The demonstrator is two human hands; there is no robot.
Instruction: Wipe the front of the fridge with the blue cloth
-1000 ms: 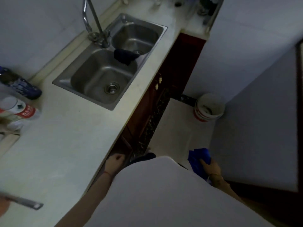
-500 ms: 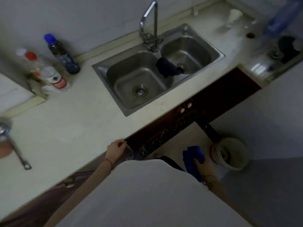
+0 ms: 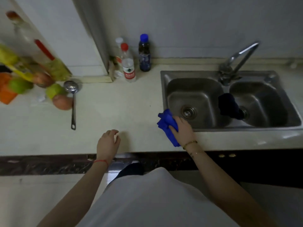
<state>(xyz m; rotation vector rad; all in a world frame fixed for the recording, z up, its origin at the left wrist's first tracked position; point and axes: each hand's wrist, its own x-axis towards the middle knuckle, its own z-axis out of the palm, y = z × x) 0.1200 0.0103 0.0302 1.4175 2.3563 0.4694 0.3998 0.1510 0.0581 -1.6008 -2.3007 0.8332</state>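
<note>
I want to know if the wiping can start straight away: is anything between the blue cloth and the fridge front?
That cannot be judged: no fridge front is identifiable in this view. The right hand holds the blue cloth bunched over the counter edge beside the sink. Nothing covers the cloth.

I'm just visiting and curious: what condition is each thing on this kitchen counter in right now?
blue cloth: bunched, gripped by the right hand.
left hand: empty, fingers curled, over the countertop.
sink: no water standing.
tap: no water running.
dark cloth: draped over the sink divider.
ladle: lying flat.
bottles: upright, capped.
</note>
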